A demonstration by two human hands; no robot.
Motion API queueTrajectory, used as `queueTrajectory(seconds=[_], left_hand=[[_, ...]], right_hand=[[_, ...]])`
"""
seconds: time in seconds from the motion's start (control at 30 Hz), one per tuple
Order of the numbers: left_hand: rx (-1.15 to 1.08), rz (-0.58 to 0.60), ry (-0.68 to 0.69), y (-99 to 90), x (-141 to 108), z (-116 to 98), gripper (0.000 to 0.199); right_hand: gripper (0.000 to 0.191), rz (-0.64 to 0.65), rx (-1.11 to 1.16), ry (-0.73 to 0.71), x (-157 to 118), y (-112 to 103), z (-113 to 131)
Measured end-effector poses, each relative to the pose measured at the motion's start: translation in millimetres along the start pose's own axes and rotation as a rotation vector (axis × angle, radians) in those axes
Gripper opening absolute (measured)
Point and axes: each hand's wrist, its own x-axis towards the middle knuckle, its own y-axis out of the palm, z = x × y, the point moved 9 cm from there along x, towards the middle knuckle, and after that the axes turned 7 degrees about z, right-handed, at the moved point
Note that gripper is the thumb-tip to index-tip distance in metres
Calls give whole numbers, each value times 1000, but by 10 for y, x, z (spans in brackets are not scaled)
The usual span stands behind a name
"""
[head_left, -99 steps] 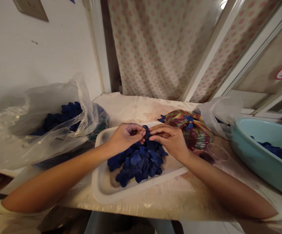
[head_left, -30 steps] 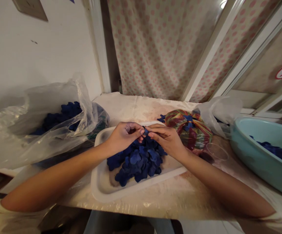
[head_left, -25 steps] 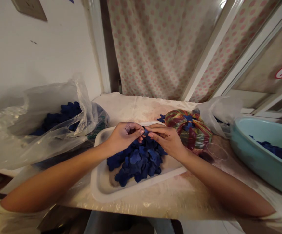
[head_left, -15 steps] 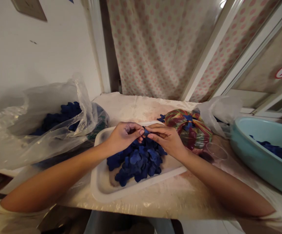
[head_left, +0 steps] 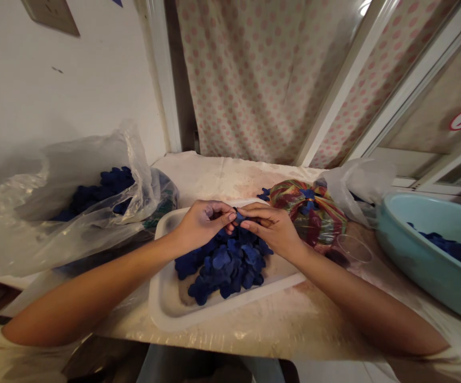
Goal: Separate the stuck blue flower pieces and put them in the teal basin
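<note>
My left hand (head_left: 208,222) and my right hand (head_left: 272,226) meet above the far part of a white tray (head_left: 166,314). Between their fingertips is one small blue fabric flower (head_left: 240,217), pinched from both sides and partly hidden by the fingers. Both hands are closed on it. Beneath them a heap of dark blue fabric flowers (head_left: 226,266) lies in the tray, its far side covered by my hands.
At the left, an open clear plastic bag (head_left: 134,159) holds more blue flowers. A striped plastic bundle (head_left: 308,207) with blue flowers on top sits behind my right hand, beside a clear round lid (head_left: 354,248). A turquoise basin (head_left: 413,260) containing blue pieces stands far right.
Hardly anything differs: both hands keep their pinch on the blue flower in the same place, and the view has shifted very slightly.
</note>
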Motion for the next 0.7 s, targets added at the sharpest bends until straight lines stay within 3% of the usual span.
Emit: queueTrajectory(seconds=[0.37, 0.57, 0.7], left_hand=[[-29, -4, -32, -2, -7, 13, 11], [-34, -5, -24, 5, -13, 10, 12], [-45, -9, -37, 16, -16, 25, 11]], right_hand=[[18, -15, 6, -17, -1, -13, 5], [15, 38, -53, -21, 4, 23, 43], [14, -2, -35, 20, -7, -10, -22]])
